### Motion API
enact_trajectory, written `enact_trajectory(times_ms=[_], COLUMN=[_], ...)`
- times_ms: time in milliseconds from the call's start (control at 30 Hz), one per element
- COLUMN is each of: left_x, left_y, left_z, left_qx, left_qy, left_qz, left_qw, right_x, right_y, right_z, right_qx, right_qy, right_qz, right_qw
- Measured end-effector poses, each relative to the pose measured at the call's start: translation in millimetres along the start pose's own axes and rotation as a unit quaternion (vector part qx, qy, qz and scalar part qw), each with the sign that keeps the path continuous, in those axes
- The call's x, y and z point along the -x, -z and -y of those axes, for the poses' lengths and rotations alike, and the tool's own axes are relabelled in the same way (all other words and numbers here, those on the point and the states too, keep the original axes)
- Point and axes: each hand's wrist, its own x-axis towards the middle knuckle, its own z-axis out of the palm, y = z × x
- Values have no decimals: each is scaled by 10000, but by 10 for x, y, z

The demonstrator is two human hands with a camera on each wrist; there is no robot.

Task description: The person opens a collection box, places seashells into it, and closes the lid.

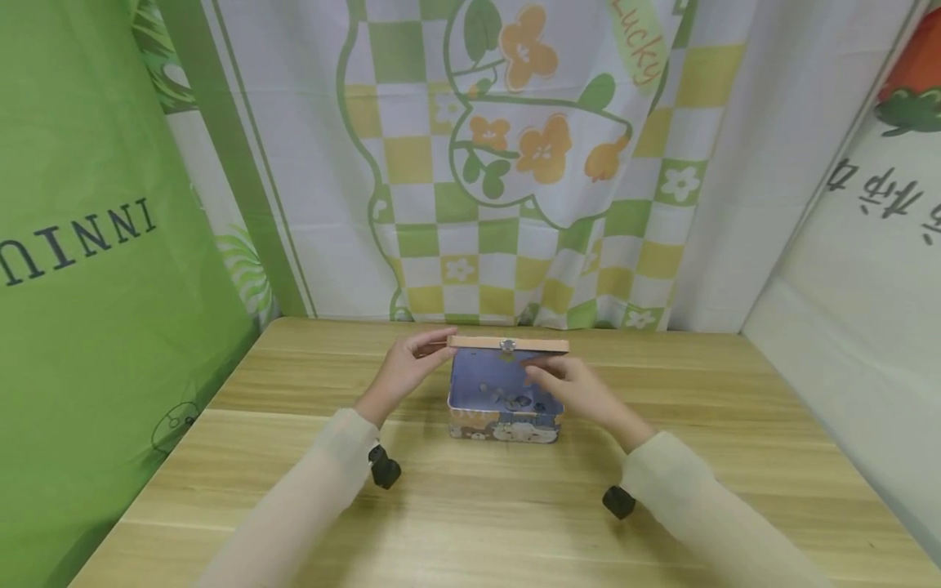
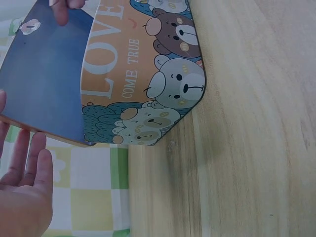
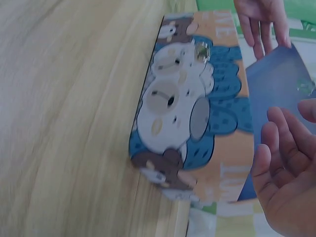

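Note:
A tin box (image 1: 507,426) stands on the table with its hinged lid (image 1: 478,342) raised. Cartoon bears and white "LOVE" lettering decorate its orange outside, and the inside is blue. My left hand (image 1: 408,363) holds the lid at its left edge, thumb on the inner side and fingers along the outside. Over the opening, toward the right side, is my right hand (image 1: 581,394), its fingers loosely bent and thumb apart, with nothing visible between them. Several small spots, light and dark, show low in the box's interior. A metal clasp (image 1: 508,345) sits mid-front on the lid.
The wooden table (image 1: 500,514) reaches back to a checked, flower-printed curtain (image 1: 529,269). A green cloth (image 1: 110,327) hangs at the left and a white printed one (image 1: 845,269) at the right. A thin dark cable (image 1: 172,420) lies by the table's left edge.

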Motion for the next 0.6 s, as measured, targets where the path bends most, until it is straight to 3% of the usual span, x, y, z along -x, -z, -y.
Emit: enact_trajectory(times_ms=[300,600], left_x=[41,93], left_y=[3,-18], left_z=[-24,43], left_qx=[27,197], left_qy=[157,134], left_qz=[76,232], left_qw=[9998,9994], right_x=[-15,9], right_y=[-117,-175], right_z=[137,158], right_qx=[-363,-659], right_qy=[155,-7], right_qz=[189,188], right_qw=[9990,9976])
